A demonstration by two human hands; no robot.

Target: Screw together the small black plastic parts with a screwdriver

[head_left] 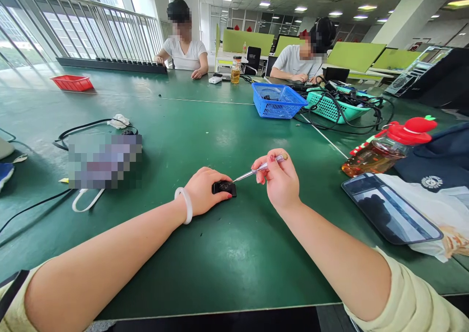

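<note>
Near the middle of the green table, my left hand [202,191] grips a small black rectangular part [224,188] between thumb and fingers, low against the tabletop. What kind of part it is, I cannot make out. A white bangle circles the left wrist. To the right, my right hand [281,179] is closed around the clear handle of a slim screwdriver [258,169]. Its thin metal shaft slants down to the left, and the tip meets the upper right edge of the black part or lies just beside it.
A smartphone [392,210] and a red-lidded bottle [381,151] lie at the right. Farther back stand a blue basket [278,108] and a green basket [330,108] with tangled cables. Left are a pixelated object [104,161] and a red tray [72,83]. Two people sit across the table.
</note>
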